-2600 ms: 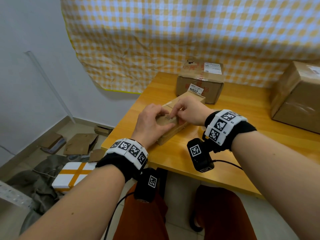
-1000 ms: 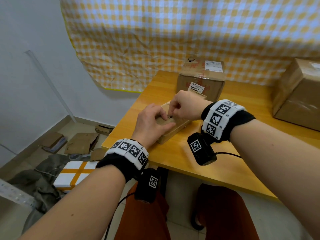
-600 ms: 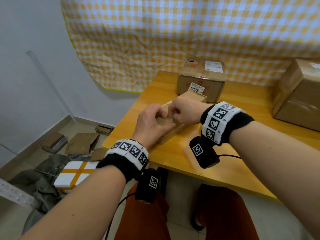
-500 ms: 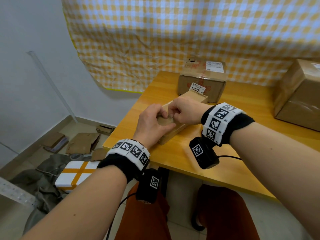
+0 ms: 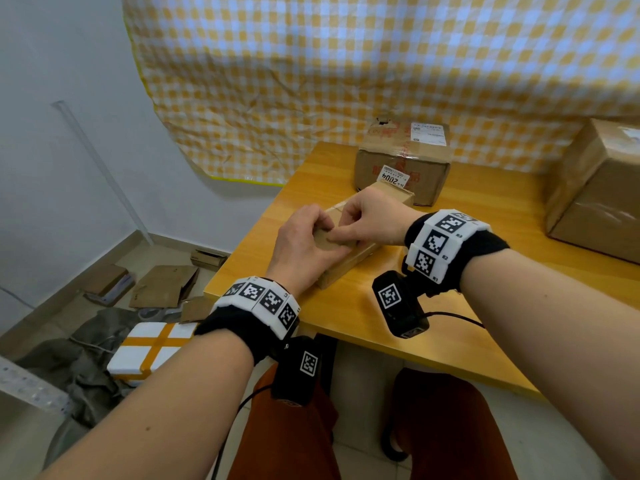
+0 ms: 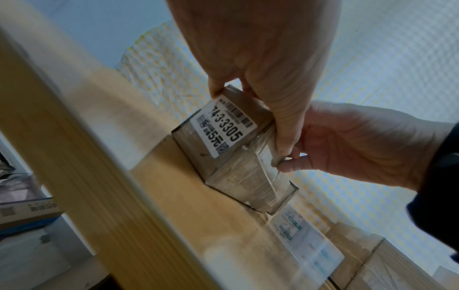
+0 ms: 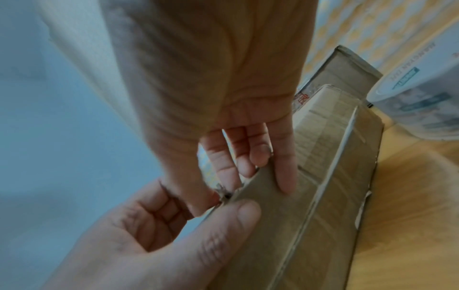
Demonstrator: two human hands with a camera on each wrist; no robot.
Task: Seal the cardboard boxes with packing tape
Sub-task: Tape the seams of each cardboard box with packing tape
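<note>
Head view | small cardboard box lying under both hands on table | left hand gripping near end | right hand pinching flap edge | likely light, stiff; best held by its sides.

The long narrow box lies on the table near its front left corner, slanted, with its near end toward the front edge. The left hand holds this near end, and the right hand is just behind it, on top of the box. The labelled box stands behind it, at the back edge. The big box stands at the right side, well apart. A tape roll stands on the table just beside the far end of the narrow box. On the floor, left of the table, lie cardboard pieces and a foam box.
</note>
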